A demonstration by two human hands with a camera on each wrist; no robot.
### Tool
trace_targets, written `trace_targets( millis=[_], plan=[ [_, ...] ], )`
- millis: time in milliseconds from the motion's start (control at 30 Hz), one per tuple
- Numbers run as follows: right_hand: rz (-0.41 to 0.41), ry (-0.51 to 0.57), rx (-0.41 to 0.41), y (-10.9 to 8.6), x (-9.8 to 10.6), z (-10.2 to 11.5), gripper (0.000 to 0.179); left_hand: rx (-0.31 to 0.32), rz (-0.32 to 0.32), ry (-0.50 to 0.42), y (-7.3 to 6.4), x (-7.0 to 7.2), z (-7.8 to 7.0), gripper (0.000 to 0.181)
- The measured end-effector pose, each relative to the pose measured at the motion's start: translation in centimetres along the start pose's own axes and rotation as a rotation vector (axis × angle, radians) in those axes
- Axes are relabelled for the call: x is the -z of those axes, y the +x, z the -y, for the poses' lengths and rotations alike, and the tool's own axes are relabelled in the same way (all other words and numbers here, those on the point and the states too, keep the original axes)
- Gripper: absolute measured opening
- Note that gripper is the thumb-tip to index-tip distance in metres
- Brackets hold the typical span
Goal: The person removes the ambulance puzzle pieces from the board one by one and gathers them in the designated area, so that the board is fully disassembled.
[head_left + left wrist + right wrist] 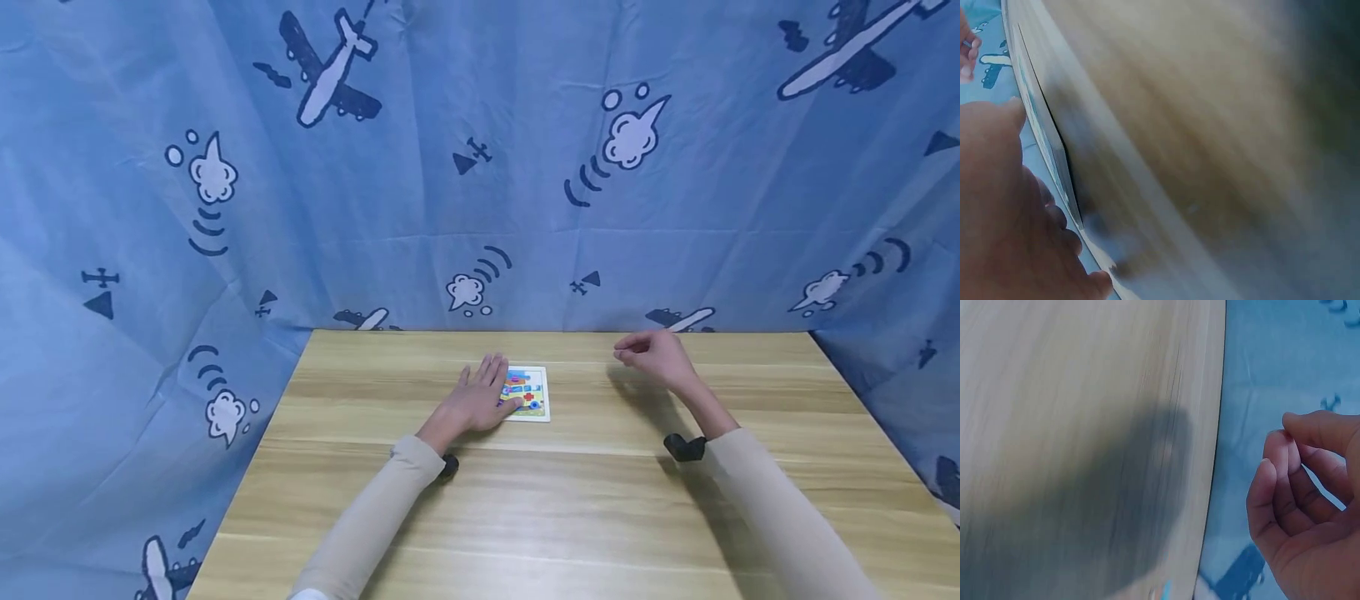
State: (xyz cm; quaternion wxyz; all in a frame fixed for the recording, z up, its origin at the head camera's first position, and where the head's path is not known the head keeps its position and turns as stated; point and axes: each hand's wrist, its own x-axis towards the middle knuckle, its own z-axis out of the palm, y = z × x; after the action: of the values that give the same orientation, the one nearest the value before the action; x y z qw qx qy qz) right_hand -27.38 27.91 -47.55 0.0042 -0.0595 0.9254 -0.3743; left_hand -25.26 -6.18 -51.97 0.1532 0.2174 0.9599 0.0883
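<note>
A small square picture board [543,410] with a white border lies on the wooden table. Bright colours and a red cross show on its face. My left hand [477,402] rests flat over the board's left part, fingers stretched forward and thumb across its front. In the left wrist view, the board's thin edge [1054,144] runs beside the left hand [1004,206]. To the right of the board, my right hand [657,357] is raised above the table. Its fingers curl and the thumb meets the fingertips in the right wrist view, where that hand [1310,506] shows nothing between them.
Pale wood grain covers the table [570,508], which ends at the back against a blue curtain [525,192] printed with planes and clouds. The curtain also hangs along both sides. A dark band [684,447] sits at the right wrist.
</note>
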Motion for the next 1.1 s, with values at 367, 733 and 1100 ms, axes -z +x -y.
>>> trace_targets(
  millis=[367, 733, 1100],
  plan=[
    [0.07, -0.004, 0.109, 2.2, -4.5, 3.9, 0.016, 0.021, -0.029, 0.012, 0.0, 0.3, 0.0, 0.083],
    [0.162, -0.023, 0.162, 2.8, -8.7, 5.7, 0.011, 0.031, -0.011, 0.016, -0.1, 0.2, 0.2, 0.083],
    [0.218, -0.037, 0.184, 3.2, -11.8, 7.3, 0.009, 0.033, 0.02, 0.051, 0.2, -0.2, 0.2, 0.083]
  ],
)
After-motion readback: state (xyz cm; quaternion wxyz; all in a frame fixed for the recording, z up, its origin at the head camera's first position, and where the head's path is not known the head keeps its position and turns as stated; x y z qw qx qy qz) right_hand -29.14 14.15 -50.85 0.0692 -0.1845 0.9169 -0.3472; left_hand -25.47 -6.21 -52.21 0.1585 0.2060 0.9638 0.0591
